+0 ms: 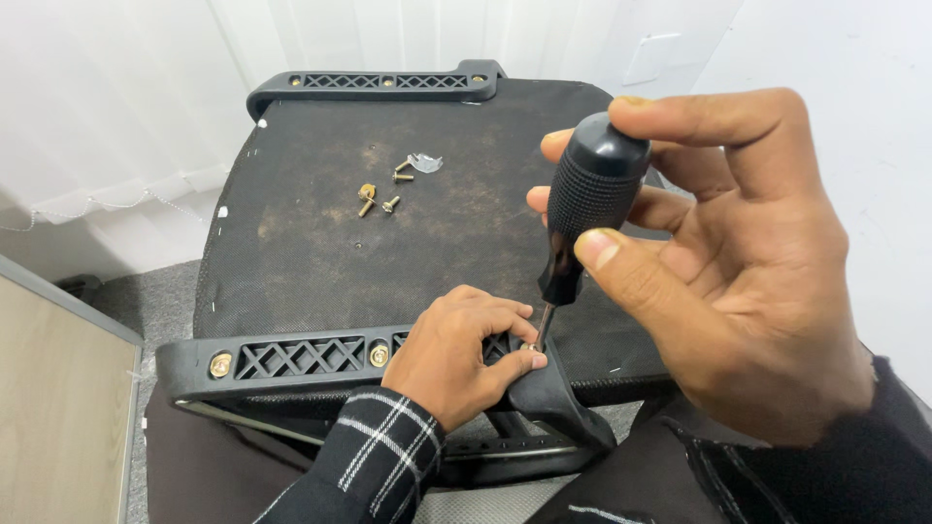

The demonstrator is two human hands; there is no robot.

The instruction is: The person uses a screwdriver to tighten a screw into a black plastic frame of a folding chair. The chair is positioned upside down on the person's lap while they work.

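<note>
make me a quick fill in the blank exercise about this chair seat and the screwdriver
1. The right hand holds a screwdriver with a ____ handle.
2. The left hand rests on the near armrest bracket, where the screwdriver's ____ meets a screw.
3. Loose screws lie on the upturned ____.
4. The left sleeve has a ____ pattern.

Missing words: black; tip; seat; checked
</note>
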